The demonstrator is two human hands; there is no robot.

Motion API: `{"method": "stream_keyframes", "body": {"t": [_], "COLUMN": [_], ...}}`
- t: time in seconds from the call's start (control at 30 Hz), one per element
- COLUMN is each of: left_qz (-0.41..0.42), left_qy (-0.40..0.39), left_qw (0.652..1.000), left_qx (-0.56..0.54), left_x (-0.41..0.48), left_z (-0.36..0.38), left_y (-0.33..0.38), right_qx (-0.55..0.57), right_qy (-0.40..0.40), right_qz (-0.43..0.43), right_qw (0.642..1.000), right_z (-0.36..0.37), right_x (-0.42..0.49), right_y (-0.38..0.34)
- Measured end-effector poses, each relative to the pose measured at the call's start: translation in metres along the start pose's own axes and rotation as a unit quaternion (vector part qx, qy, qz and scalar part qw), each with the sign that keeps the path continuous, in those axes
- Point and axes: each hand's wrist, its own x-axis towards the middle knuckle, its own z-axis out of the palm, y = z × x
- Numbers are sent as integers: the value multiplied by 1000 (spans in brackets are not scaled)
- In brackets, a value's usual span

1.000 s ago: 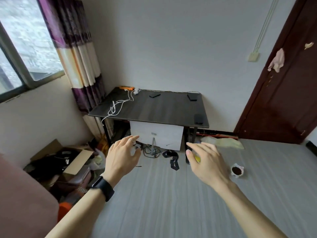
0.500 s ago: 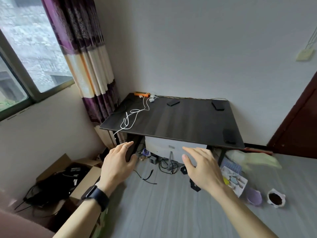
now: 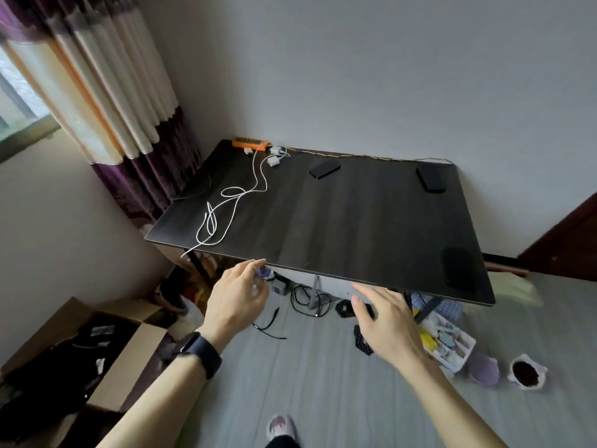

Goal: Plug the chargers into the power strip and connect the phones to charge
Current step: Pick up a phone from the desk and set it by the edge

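An orange power strip [image 3: 250, 143] lies at the far left corner of a dark table [image 3: 339, 221]. White charger blocks [image 3: 274, 161] sit beside it, and white cables [image 3: 226, 205] trail in loops toward the table's near left edge. Three dark phones rest on the table: one at the back middle [image 3: 324, 168], one at the back right [image 3: 431, 178], one at the near right corner [image 3: 458, 268]. My left hand [image 3: 235, 299] and my right hand [image 3: 387, 321] hover in front of the table's near edge, fingers apart, holding nothing.
A purple and cream curtain [image 3: 106, 92] hangs left of the table. An open cardboard box [image 3: 97, 347] with dark items stands on the floor at left. Cables, a tray of small items [image 3: 449, 344] and bowls [image 3: 526, 371] lie on the floor under and right of the table.
The view has closed in on the table, which now looks larger and nearer. Both hands stay raised and empty, now right at its front edge.
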Motion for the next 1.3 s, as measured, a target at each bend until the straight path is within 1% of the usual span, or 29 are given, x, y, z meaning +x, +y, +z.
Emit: {"method": "stream_keyframes", "body": {"t": [0.2, 0.3, 0.37, 0.47, 0.57, 0.63, 0.8, 1.0, 1.07, 1.2, 1.3], "left_qz": [48, 76, 99, 130, 161, 177, 197, 170, 147, 92, 79], "left_qy": [-121, -180, -211, -259, -290, -308, -333, -368, -391, -428, -425], "left_qw": [992, 981, 972, 957, 943, 935, 921, 909, 900, 883, 884], "left_qx": [-2, -3, 5, 7, 13, 22, 46, 100, 122, 167, 177], "left_x": [96, 142, 165, 199, 221, 236, 263, 271, 271, 266, 253], "left_z": [70, 98, 113, 139, 161, 179, 227, 289, 308, 334, 340], "left_y": [2, 11, 20, 38, 59, 76, 117, 156, 162, 162, 163], "right_qx": [-44, -58, -62, -49, -59, -50, -27, -65, -69, -66, -98], "right_qy": [-38, -50, -53, -53, -40, -41, -78, -115, -131, -149, -140], "right_qz": [104, 179, 211, 286, 317, 356, 436, 490, 501, 487, 473], "right_qw": [993, 981, 974, 955, 946, 932, 896, 862, 853, 858, 865], "right_z": [29, 34, 36, 37, 32, 24, 12, -7, -6, 4, 10], "right_x": [56, 76, 85, 98, 113, 127, 165, 207, 215, 222, 216], "right_y": [43, 59, 69, 90, 112, 131, 201, 288, 315, 351, 362]}}
